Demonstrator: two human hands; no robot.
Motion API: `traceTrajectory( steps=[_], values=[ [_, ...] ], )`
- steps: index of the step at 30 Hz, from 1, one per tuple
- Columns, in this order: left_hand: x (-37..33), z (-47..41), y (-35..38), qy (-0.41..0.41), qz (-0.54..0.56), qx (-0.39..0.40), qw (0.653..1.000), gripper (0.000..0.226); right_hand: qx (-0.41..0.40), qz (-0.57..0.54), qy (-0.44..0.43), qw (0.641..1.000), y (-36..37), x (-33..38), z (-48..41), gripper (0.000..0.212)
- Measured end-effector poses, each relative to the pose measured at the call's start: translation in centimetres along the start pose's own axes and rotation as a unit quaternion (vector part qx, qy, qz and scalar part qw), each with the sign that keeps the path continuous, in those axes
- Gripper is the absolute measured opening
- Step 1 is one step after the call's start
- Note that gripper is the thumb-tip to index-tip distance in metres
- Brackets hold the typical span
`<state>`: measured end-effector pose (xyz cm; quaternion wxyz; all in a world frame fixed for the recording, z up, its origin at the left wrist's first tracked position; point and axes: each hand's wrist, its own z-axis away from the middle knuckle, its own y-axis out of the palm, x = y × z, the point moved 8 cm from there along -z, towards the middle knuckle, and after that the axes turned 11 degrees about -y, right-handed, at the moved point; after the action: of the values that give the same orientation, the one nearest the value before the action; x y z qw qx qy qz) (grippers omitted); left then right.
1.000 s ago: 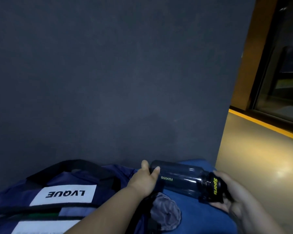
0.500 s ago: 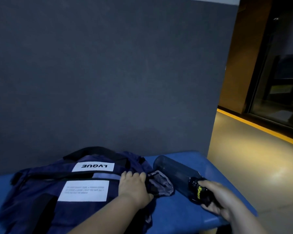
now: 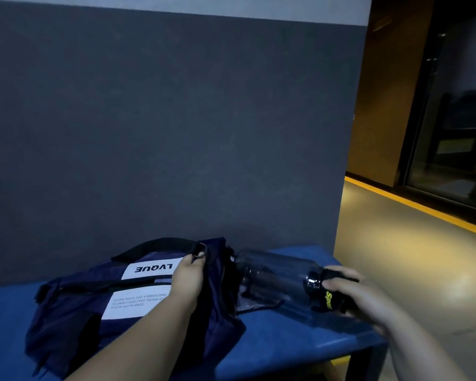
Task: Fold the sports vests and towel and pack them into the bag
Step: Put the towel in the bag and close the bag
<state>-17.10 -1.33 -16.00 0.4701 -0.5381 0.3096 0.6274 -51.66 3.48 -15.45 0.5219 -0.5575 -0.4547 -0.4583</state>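
Navy nylon bag point(image 3: 94, 306) is lying flat on the left part of the blue bench point(image 3: 300, 339), back side close to the wall edge, with the white LVQUE label point(image 3: 151, 268) upside down to me. Can't see any of the vests or the towel from here, so my guess is they're already inside, but I honestly can't tell.

My left hand point(image 3: 188, 279) is clamped on the fabric at the bag's right end, fingers curled over it just below the metal D-ring point(image 3: 199, 250). My right hand point(image 3: 352, 295) is wrapped round the black cap end of a dark see-through bottle point(image 3: 272, 276), out toward the bench's right end.

What matters for the next bit is that the bottle is on its side with its long axis running along the bench, base pointing left at the bag and cap pointing right into my palm. So the bag sits directly left of my right hand, in line with the bottle. The grey mesh side pocket point(image 3: 256, 301) overlaps the lower edge of the base; how deep it's in, no idea.

Left hand is the 1 touching the bag, so it braces while the right pushes straight left. If the axis tilts, I reckon the base snags the mesh.
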Motion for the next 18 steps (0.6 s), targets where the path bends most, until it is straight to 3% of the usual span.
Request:
traceTrajectory(
  steps=[3, 9, 18],
  values=[
    [0.4, 0.3, 0.2, -0.010, 0.041, 0.033, 0.999, 0.023, 0.018, 0.031, -0.002, 0.999, 0.9, 0.2, 0.2, 0.062],
    [0.8, 1.2, 1.3, -0.001, -0.012, 0.065, 0.998, 0.018, -0.008, 0.047, -0.031, 0.998, 4.3, -0.5, -0.2, 0.040],
    [1.2, 1.3, 2.0, 0.002, -0.023, 0.094, 0.995, 0.012, -0.043, 0.132, -0.099, 0.985, 11.0, -2.4, -1.8, 0.045]
  ],
)
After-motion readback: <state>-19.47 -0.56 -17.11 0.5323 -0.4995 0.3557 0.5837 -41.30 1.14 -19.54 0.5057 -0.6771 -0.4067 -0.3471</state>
